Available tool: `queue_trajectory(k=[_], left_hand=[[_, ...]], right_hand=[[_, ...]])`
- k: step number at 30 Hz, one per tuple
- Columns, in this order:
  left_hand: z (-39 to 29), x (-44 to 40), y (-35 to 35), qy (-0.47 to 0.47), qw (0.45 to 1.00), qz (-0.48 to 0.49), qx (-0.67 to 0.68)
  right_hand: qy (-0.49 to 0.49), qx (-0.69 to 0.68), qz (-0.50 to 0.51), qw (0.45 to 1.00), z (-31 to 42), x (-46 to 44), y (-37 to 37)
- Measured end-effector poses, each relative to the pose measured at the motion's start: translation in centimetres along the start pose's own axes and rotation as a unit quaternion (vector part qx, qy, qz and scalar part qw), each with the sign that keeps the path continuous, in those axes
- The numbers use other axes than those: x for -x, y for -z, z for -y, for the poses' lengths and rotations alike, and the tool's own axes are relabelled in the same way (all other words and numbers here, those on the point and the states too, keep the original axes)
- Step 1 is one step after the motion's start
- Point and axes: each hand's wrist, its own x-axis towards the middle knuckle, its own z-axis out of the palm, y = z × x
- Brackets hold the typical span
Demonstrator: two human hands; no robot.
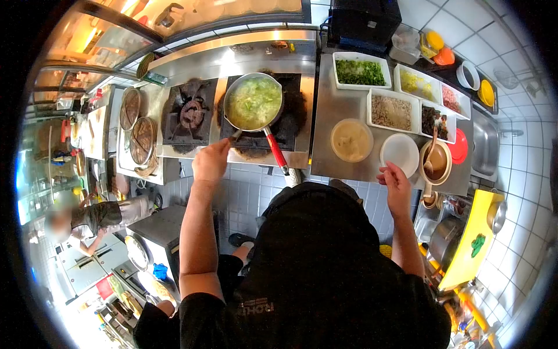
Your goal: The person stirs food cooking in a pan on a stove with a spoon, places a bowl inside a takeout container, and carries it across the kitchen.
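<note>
My left hand (pixel 211 161) is closed at the front edge of the stove, just below a pot (pixel 254 129) of bubbling greenish-yellow soup. A short dark piece shows by its fingertips; I cannot make out what it is. The pot sits on the right burner, its red handle (pixel 275 149) pointing toward me. Over the counter's front edge, my right hand (pixel 396 183) has its fingers apart and holds nothing visible. Right beside its fingertips stands a white round bowl (pixel 400 155); whether they touch is unclear. Left of that bowl is a tub of pale beige contents (pixel 351 141).
White trays hold chopped greens (pixel 358 72), minced meat (pixel 393 111) and other ingredients. A brown pot with a ladle (pixel 437 163) stands at right, near a sink (pixel 485 145). Left is a second burner (pixel 192 113). A co-worker (pixel 96 221) is at far left.
</note>
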Motion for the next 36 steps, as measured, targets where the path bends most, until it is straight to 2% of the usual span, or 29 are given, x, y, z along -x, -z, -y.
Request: queue_trajectory(k=[3,4,7,11,12,15,16,19,20,23,24,27,28,31,32,35,36], left_hand=[[-1.1,-0.8,-0.5,0.052,0.993,0.038,-0.097],[-2.2,-0.2,0.0,0.04,0.993,0.058,-0.094],[0.2,0.3,0.0,-0.016,1.0,-0.009,0.01],[-2.3,-1.8,0.4,0.035,0.996,0.045,-0.072],[-3.1,-1.3,0.9,0.012,0.994,0.065,-0.087],[-0.8,-0.1,2.1,-0.03,0.999,0.028,-0.005],[0.0,-0.9,2.0,-0.017,0.999,0.029,-0.011],[-3.3,-2.9,0.9,0.035,0.995,0.041,-0.082],[-3.6,-2.5,0.4,0.011,0.994,0.044,-0.094],[-0.3,-0.7,1.5,-0.057,0.997,0.013,0.041],[0.6,-1.0,2.1,-0.057,0.998,-0.006,0.035],[-2.7,-3.2,1.1,0.053,0.995,0.032,-0.073],[-3.2,-3.3,0.4,0.011,0.994,0.047,-0.1],[-1.1,-1.3,2.3,-0.03,0.999,0.037,-0.002],[-0.4,-1.6,2.8,-0.027,0.999,0.004,0.02],[-2.5,-3.6,1.0,0.034,0.996,0.036,-0.077],[-3.0,-3.1,0.6,0.005,0.996,0.035,-0.077]], right_hand=[[0.01,-0.008,-0.001,1.0,-1.2,-0.1,0.0],[0.011,0.003,-0.005,1.0,-1.0,-0.1,0.0],[0.009,0.017,-0.013,1.0,0.0,-0.3,0.0],[0.028,0.067,-0.011,0.997,0.7,-0.2,-0.2],[0.02,0.07,-0.011,0.997,1.1,-0.2,-0.1],[0.01,0.062,-0.015,0.998,1.7,-0.3,-0.2],[0.014,0.05,-0.017,0.998,0.9,-0.5,-0.1],[-0.005,0.043,-0.023,0.999,1.7,-0.1,-0.7],[-0.012,0.045,-0.027,0.999,2.2,-0.2,-0.9],[0.022,0.058,-0.018,0.998,1.4,-0.2,-0.3],[0.033,0.052,-0.022,0.998,1.0,-0.6,-0.2],[0.033,0.05,-0.015,0.998,0.7,0.0,-0.3],[0.024,0.056,-0.012,0.998,1.5,0.1,-0.5],[0.022,0.036,-0.02,0.999,1.9,-0.6,-0.4],[0.02,0.024,-0.027,0.999,1.6,-0.6,-0.4],[0.033,0.026,-0.033,0.999,1.1,-0.6,-0.3],[0.017,0.036,-0.03,0.999,1.5,-0.5,-0.3]])
